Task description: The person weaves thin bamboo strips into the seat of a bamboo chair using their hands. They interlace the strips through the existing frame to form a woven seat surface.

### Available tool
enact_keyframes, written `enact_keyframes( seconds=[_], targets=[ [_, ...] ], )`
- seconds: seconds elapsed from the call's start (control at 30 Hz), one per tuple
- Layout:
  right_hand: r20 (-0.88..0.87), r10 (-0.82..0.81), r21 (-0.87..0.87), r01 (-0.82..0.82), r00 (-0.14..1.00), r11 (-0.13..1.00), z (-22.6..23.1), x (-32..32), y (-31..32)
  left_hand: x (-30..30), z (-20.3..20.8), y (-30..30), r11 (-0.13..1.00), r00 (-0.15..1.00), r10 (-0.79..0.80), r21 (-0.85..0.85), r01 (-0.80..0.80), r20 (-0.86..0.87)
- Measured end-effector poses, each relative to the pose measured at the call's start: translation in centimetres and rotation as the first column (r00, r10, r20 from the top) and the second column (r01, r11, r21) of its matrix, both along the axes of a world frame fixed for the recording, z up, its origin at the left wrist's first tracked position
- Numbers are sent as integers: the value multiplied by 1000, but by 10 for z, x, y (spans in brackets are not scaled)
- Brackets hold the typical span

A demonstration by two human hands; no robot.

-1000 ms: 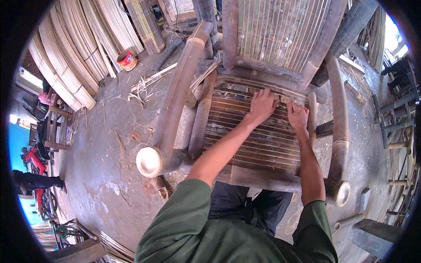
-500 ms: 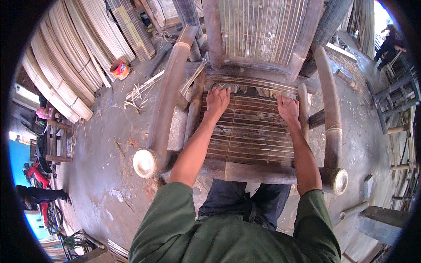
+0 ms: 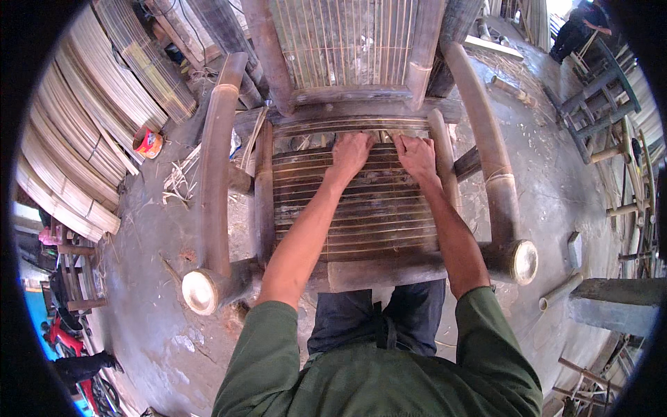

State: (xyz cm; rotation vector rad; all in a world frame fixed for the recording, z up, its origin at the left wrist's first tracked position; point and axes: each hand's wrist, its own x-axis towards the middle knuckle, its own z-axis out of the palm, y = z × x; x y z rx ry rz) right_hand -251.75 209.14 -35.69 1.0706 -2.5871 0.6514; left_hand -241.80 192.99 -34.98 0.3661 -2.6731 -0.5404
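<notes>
A dark bamboo chair faces away from my body, with a slatted bamboo seat [image 3: 361, 215] between its two thick armrests. My left hand [image 3: 351, 151] is closed over the seat's far slat edge, near its middle. Close by on the right, my right hand [image 3: 416, 154] grips the same edge with curled fingers. Between this edge and the slats along the back rail runs an open gap. The fingertips are partly hidden, so which slats they pinch is unclear. Above stands the slatted backrest [image 3: 340, 52].
The left armrest [image 3: 221, 153] and right armrest [image 3: 486, 139] flank my forearms. Bundled bamboo strips [image 3: 69, 132] lean at the far left beside a red tub [image 3: 147, 143]. A concrete block [image 3: 615, 306] and a bamboo tube [image 3: 560, 292] lie at right. Another person [image 3: 578, 31] is at far right.
My left hand has slid right along the slat edge toward my right hand, which stays near the seat's right side. The whole view has shifted, putting the chair further left.
</notes>
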Motion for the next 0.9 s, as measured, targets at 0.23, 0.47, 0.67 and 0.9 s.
enact_keyframes(
  seconds=[0.23,0.47,0.67,0.9],
  targets=[
    [14,42,24,-42,999,999,-20,-27,8,-21,-12,11,988,982,-90,137,68,165],
    [118,-134,122,120,984,985,21,29,13,-22,-26,-6,991,927,-101,123,60,360],
    [116,-166,282,128,979,951,3,24,0,-18,-33,1,984,982,-80,168,50,173],
    [-148,99,488,-15,984,873,-14,-3,-2,-20,-19,10,995,953,-55,91,29,297]
  ],
)
